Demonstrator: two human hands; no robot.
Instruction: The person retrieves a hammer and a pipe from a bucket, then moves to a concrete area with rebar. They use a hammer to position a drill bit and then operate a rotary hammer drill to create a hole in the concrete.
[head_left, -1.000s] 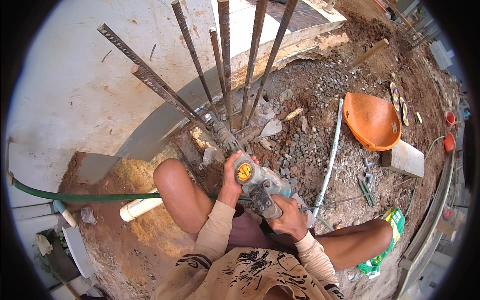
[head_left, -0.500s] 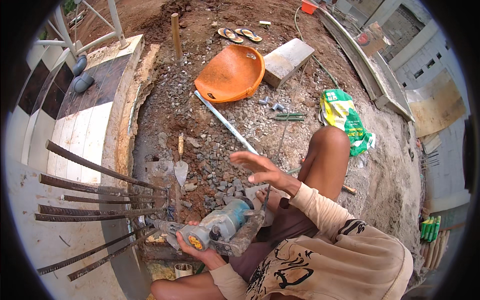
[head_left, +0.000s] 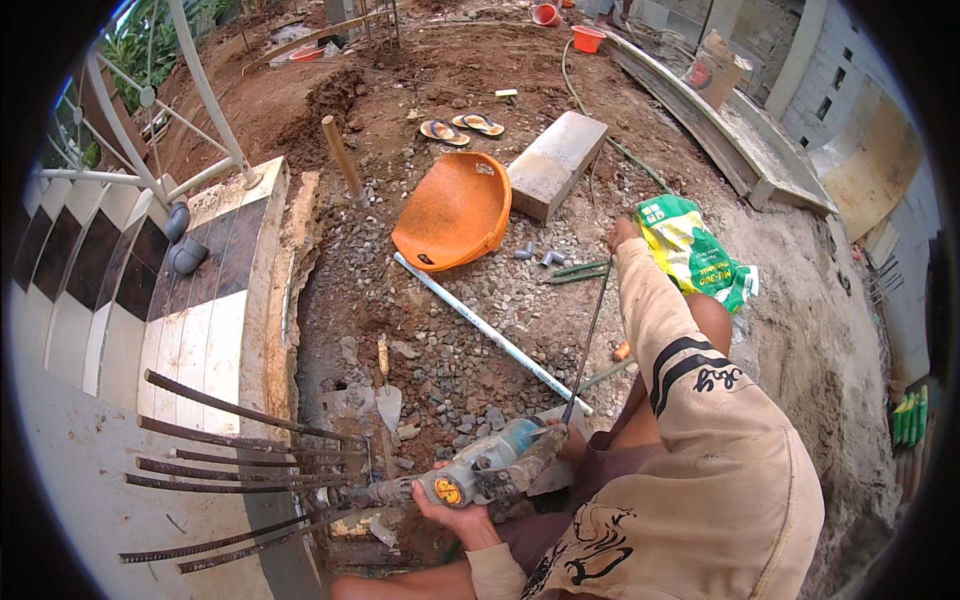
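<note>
A dusty grey and teal rotary hammer (head_left: pixel 490 458) lies across my lap, its front end pointing left at the rebars (head_left: pixel 240 480). From below, my left hand (head_left: pixel 455 508) is wrapped round its front part. Its dark cord (head_left: pixel 594 330) runs up from the rear of the tool. My right hand (head_left: pixel 625 234) is stretched far forward at the left edge of a green and yellow bag (head_left: pixel 690 250), close to the cord. The fingers of that hand are mostly hidden, so what they grip does not show. Green rods (head_left: pixel 578 272) lie just left of it.
An orange basin (head_left: pixel 455 212) and a concrete block (head_left: pixel 560 165) stand on the gravel ahead. A light blue pipe (head_left: pixel 490 332), grey pipe fittings (head_left: pixel 550 256) and a trowel (head_left: pixel 388 390) lie nearer. To the left rises a tiled ledge (head_left: pixel 205 310); a wooden stake (head_left: pixel 342 157) stands beyond it.
My right hand has moved from above the hammer out to the edge of the green bag. My left hand has stayed on the hammer. The view has tilted up.
</note>
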